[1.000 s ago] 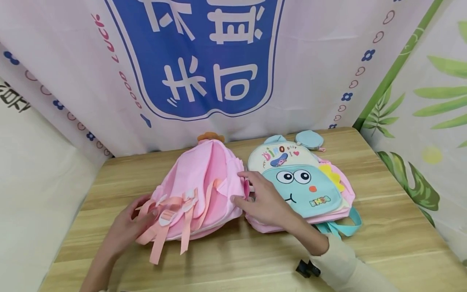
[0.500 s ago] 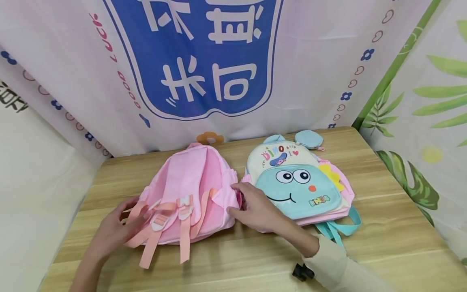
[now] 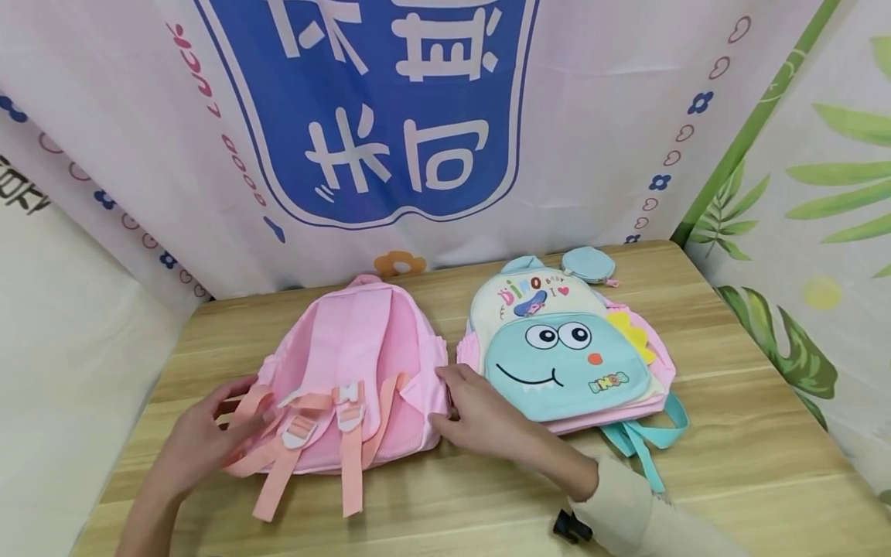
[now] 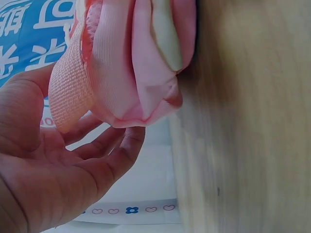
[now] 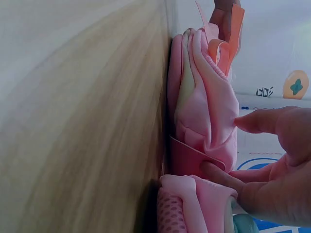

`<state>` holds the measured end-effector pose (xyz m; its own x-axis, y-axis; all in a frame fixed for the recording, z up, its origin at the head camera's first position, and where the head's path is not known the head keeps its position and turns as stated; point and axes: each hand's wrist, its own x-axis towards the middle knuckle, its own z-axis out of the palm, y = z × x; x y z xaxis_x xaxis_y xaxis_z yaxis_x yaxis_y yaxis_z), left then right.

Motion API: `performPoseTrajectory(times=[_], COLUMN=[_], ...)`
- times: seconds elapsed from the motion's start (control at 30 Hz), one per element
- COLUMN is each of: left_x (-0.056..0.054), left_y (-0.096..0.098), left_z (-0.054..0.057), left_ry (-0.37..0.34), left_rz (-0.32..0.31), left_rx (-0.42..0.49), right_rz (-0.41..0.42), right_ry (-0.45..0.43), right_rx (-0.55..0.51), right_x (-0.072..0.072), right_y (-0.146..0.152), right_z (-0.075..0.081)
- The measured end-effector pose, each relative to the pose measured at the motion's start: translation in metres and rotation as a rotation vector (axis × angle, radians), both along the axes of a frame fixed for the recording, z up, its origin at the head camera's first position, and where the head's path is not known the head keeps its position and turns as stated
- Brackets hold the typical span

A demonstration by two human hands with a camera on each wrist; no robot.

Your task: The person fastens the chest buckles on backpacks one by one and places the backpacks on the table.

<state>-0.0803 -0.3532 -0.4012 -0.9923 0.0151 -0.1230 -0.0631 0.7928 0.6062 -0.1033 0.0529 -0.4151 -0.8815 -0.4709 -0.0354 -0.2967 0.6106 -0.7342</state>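
A pink backpack lies on the table with its shoulder straps and peach webbing up. My left hand is at its left side; in the left wrist view the loosely bent fingers touch the bag's side beside a peach strap, and the thumb tip is hidden. My right hand pinches the right side; the right wrist view has the thumb against the edge and a finger at the side pocket. Right of it lies a blue dinosaur-face backpack, front up.
A round blue pouch sits at the top of the dinosaur backpack, and teal straps trail from its lower right. A small black object is by the right sleeve. Printed curtains stand behind the wooden table.
The pink backpack has come down flatter and shifted left and nearer, away from the dinosaur backpack. Both hands moved left with it, staying at its sides.
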Motion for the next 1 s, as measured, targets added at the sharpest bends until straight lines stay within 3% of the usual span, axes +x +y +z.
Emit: performPoseTrajectory(times=[0.2, 0.47, 0.7, 1.0], left_x=[-0.003, -0.004, -0.011, -0.018], left_y=[0.002, 0.008, 0.01, 0.009], left_z=[-0.005, -0.009, -0.009, -0.006], left_ry=[-0.016, -0.044, -0.016, -0.063], left_rz=[0.006, 0.025, 0.005, -0.014], left_rx=[0.029, 0.04, 0.013, -0.05], right_rz=[-0.004, 0.003, 0.001, 0.014], right_ry=[-0.013, -0.036, -0.022, -0.013], right_rx=[0.047, 0.039, 0.05, 0.065], right_x=[0.003, -0.005, -0.01, -0.014], right_y=[-0.001, 0.001, 0.002, 0.004], right_z=[0.001, 0.002, 0.006, 0.0])
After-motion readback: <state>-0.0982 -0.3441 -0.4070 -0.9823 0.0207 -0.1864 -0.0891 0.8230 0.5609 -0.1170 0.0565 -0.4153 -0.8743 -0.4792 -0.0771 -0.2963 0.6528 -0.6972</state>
